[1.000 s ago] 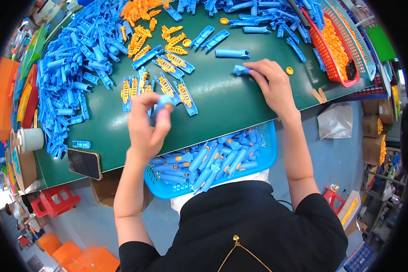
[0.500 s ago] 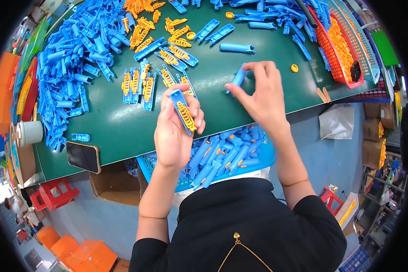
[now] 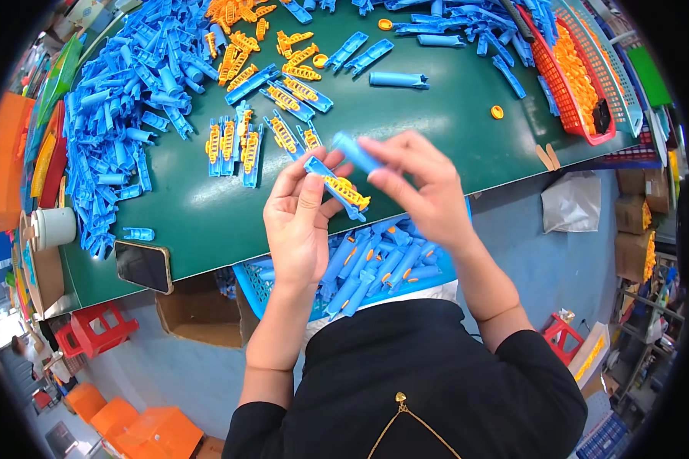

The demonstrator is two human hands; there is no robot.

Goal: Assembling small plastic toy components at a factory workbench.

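Blue tray part (image 3: 337, 187) gripped by left hand (image 3: 298, 222), blue tube (image 3: 357, 153) pinched in right hand (image 3: 425, 187), above table edge (image 3: 207, 256).

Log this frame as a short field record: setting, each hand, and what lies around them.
setting: green table strewn with blue and orange plastic parts
left hand: holds blue half-shell with orange insert
right hand: holds blue cover piece just above it
below hands: blue basket of assembled pieces
left edge: phone
far right: red basket of orange parts
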